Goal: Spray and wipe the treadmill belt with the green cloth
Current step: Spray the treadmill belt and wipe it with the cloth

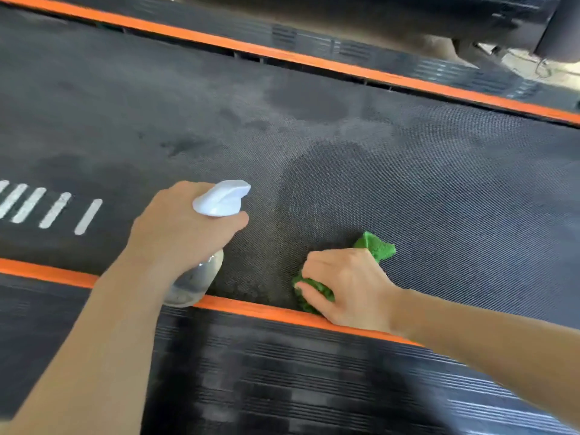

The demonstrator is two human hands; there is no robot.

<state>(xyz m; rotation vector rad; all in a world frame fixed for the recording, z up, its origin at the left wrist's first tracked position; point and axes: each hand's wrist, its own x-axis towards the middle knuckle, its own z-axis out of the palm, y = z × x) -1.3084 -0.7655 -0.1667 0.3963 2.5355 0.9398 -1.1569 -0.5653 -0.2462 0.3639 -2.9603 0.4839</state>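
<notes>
Left hand (182,227) grips the spray bottle (201,274) over the belt (408,189). Right hand (348,287) clutches the green cloth (376,246), pressing it down.

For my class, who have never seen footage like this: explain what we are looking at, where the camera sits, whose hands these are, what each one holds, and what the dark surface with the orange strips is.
There is one picture, taken by a wide-angle camera worn on a person's head, looking forward and down. So the two bare arms coming in from the bottom edge belong to the wearer.

The dark textured surface is a treadmill belt, the part you walk on. Orange strips run along both of its long sides, with ribbed black side rails outside them. White dashes are printed on the belt at the left.

The left hand grips a clear spray bottle with a white trigger head, nozzle pointing out over the belt. The right hand grips a bunched green cloth and presses it on the belt beside the near orange strip. Darker patches on the belt look damp.
</notes>
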